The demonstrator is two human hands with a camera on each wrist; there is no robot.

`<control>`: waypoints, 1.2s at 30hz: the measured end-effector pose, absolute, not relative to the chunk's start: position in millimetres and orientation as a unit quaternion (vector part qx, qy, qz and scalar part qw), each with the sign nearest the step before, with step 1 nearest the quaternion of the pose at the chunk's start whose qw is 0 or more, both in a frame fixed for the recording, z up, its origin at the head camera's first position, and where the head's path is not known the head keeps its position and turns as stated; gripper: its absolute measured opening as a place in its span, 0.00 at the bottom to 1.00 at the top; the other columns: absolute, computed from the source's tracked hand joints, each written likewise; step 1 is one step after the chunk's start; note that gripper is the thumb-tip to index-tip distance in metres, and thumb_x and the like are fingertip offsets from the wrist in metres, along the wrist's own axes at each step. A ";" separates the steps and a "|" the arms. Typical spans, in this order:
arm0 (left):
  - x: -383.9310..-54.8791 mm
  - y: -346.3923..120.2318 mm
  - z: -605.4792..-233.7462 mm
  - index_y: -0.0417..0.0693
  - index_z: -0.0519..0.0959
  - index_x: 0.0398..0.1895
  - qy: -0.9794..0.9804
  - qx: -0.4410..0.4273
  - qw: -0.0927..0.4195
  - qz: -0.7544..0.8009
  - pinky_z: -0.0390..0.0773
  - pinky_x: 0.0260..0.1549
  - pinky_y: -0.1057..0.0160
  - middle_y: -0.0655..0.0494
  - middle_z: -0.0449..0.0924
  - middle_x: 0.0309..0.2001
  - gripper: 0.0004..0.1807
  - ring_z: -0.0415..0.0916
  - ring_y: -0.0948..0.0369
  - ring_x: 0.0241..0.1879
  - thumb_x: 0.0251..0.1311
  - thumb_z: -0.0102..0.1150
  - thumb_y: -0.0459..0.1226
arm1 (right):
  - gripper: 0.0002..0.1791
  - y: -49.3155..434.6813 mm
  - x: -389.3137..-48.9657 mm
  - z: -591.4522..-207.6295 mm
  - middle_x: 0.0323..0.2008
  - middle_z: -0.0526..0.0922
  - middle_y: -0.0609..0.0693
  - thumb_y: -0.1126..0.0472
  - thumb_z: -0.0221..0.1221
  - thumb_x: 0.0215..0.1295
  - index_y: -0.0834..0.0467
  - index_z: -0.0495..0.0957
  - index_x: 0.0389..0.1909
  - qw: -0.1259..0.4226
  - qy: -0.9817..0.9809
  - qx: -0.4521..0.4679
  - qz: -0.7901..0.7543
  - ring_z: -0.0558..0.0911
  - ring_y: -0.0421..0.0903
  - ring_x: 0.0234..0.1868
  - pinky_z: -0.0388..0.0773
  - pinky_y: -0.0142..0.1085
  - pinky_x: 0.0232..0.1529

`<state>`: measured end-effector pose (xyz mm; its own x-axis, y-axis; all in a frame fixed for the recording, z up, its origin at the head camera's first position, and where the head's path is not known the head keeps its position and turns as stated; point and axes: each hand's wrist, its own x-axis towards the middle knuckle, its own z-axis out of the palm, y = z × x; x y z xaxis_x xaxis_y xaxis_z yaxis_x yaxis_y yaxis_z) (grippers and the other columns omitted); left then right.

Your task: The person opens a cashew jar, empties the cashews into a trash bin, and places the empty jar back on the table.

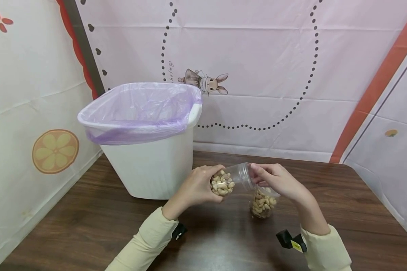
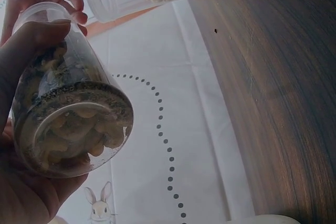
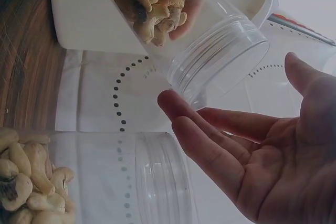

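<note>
My left hand (image 1: 197,187) grips a clear plastic jar (image 1: 238,180) tilted above the table, its open mouth pointing right. Cashews (image 1: 221,183) lie toward the bottom of this jar. At its threaded rim is my right hand (image 1: 279,180); the right wrist view shows its fingers (image 3: 210,148) extended, fingertips right at the mouth and no object in the palm. A second clear jar (image 1: 263,205), uncapped and partly filled with cashews (image 3: 37,182), stands upright on the table below the right hand, which covers part of its rim in the head view.
A white bin (image 1: 152,165) lined with a purple plastic bag (image 1: 135,131) stands at the back left of the dark wooden table (image 1: 329,203). Behind the table hangs a printed cloth (image 1: 264,67), with more cloth along both sides.
</note>
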<state>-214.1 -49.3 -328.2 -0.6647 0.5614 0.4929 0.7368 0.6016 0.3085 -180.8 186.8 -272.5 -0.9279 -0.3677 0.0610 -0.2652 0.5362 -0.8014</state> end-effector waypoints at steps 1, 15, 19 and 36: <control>-214.2 -49.3 -328.2 0.50 0.74 0.50 -0.878 -0.370 0.176 -0.249 0.75 0.34 0.65 0.60 0.80 0.34 0.38 0.74 0.63 0.34 0.25 0.73 0.45 | 0.32 186.3 -180.9 -272.7 0.44 0.78 0.67 0.49 0.43 0.69 0.76 0.65 0.56 0.058 0.877 -0.178 -0.442 0.80 0.55 0.44 0.78 0.42 0.44; -214.0 -48.9 -328.4 0.48 0.74 0.51 -0.878 -0.370 0.180 -0.244 0.75 0.37 0.63 0.59 0.80 0.36 0.39 0.75 0.62 0.37 0.24 0.73 0.45 | 0.32 185.7 -181.9 -276.5 0.43 0.81 0.59 0.48 0.54 0.62 0.69 0.67 0.58 0.041 0.903 -0.171 -0.393 0.81 0.48 0.41 0.77 0.39 0.41; -214.5 -49.2 -328.4 0.49 0.74 0.50 -0.878 -0.371 0.179 -0.243 0.75 0.36 0.64 0.60 0.80 0.35 0.39 0.75 0.63 0.36 0.24 0.73 0.45 | 0.33 187.5 -181.8 -276.9 0.44 0.80 0.59 0.50 0.56 0.61 0.69 0.66 0.59 0.038 0.897 -0.185 -0.399 0.80 0.48 0.45 0.76 0.41 0.45; -213.1 -49.9 -327.3 0.50 0.75 0.50 -0.877 -0.373 0.149 -0.263 0.74 0.33 0.67 0.62 0.79 0.35 0.38 0.73 0.66 0.34 0.25 0.73 0.45 | 0.38 195.4 -185.9 -281.2 0.55 0.72 0.64 0.57 0.65 0.52 0.65 0.62 0.62 0.053 0.860 -0.248 -0.442 0.74 0.57 0.54 0.74 0.39 0.50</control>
<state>-213.1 -49.9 -327.3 -0.6766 0.5763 0.4582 0.7334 0.5827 0.3500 -185.9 195.4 -281.2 -0.8715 -0.4735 0.1274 -0.3790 0.4856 -0.7877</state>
